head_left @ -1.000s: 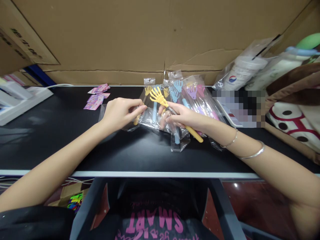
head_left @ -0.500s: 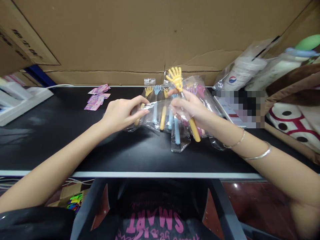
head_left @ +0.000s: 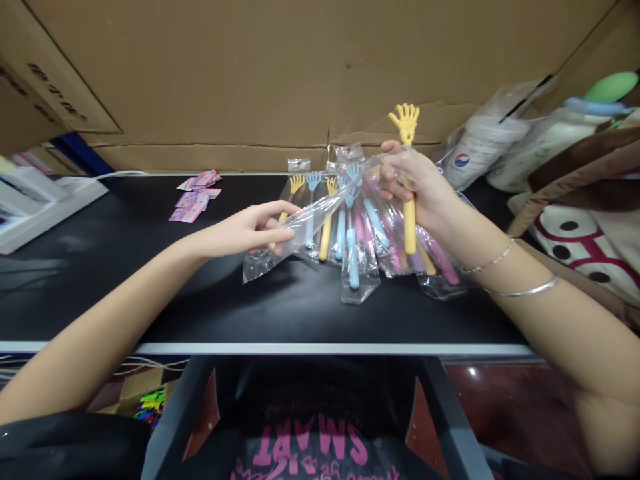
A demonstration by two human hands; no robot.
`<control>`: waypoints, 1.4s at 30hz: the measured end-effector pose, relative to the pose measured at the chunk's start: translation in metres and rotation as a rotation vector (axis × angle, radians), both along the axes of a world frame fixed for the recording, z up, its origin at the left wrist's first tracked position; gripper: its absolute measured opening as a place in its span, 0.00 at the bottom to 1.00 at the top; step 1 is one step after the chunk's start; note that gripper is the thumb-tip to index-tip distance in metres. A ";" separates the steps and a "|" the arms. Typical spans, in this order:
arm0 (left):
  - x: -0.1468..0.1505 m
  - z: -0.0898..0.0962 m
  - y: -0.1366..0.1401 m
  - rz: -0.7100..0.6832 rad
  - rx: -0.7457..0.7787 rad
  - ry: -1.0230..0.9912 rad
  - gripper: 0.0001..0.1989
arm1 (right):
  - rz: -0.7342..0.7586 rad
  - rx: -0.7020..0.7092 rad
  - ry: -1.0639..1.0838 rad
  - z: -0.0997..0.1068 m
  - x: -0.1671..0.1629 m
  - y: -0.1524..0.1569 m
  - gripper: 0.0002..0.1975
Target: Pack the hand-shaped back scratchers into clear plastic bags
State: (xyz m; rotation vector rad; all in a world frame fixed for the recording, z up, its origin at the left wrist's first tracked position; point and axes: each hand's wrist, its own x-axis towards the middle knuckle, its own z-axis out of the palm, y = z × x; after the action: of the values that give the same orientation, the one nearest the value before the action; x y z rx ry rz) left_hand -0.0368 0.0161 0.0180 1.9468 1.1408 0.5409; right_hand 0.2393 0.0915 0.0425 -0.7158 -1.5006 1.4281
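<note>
My right hand (head_left: 417,177) is closed around a yellow back scratcher (head_left: 409,223), its hand-shaped head pointing up above my fingers. A clear plastic bag (head_left: 310,230) stretches between my two hands. My left hand (head_left: 253,230) pinches this bag near its left end, thumb and fingers closed on the film. Beneath and behind the bag, several blue, yellow, pink and purple back scratchers lie in clear wrappers on the black table (head_left: 280,313). A wrapped blue back scratcher (head_left: 353,257) lies nearest the front of that group.
Small pink printed cards (head_left: 193,200) lie at the back left. A white rack (head_left: 50,207) stands at the far left. On the right are a bagged Pepsi cup (head_left: 475,157), a green-topped bottle (head_left: 575,140) and a patterned bag (head_left: 575,240). Cardboard (head_left: 225,80) walls the back.
My right hand has moved right with the yellow back scratcher, which now stands more upright. The clear bag has been drawn out between my hands. My left hand has shifted slightly left.
</note>
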 end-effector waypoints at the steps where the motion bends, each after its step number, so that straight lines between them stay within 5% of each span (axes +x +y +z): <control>1: 0.000 0.001 0.000 -0.004 -0.023 0.007 0.24 | 0.001 0.007 -0.001 0.000 0.000 0.000 0.08; 8: 0.004 0.001 -0.002 0.031 -0.031 -0.069 0.16 | 0.005 -0.106 0.074 -0.003 0.001 0.008 0.03; 16: 0.008 -0.005 0.002 0.205 -0.008 -0.444 0.14 | -0.093 -0.304 0.068 -0.007 -0.010 -0.002 0.02; 23: 0.022 -0.012 -0.006 0.195 -0.075 -0.556 0.18 | 0.174 -0.284 -0.044 -0.007 -0.032 -0.050 0.08; 29: 0.038 -0.020 -0.017 0.123 0.127 -0.393 0.19 | 0.483 -0.225 -0.156 -0.023 -0.047 -0.079 0.19; 32: 0.040 -0.021 -0.019 0.149 0.178 -0.342 0.18 | 0.409 -0.151 -0.218 -0.031 -0.051 -0.083 0.26; 38: 0.038 -0.021 -0.018 0.127 0.115 -0.327 0.16 | 0.251 -0.108 -0.187 -0.030 -0.049 -0.076 0.08; 42: 0.038 -0.022 -0.019 0.186 0.104 -0.319 0.15 | 0.181 -0.129 -0.129 -0.028 -0.047 -0.071 0.11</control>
State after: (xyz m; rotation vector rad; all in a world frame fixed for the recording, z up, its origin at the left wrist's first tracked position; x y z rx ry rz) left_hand 0.0017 -0.0026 -0.0035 1.7683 1.1090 0.9901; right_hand 0.1922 0.0209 0.0141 -0.7791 -1.6171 1.6543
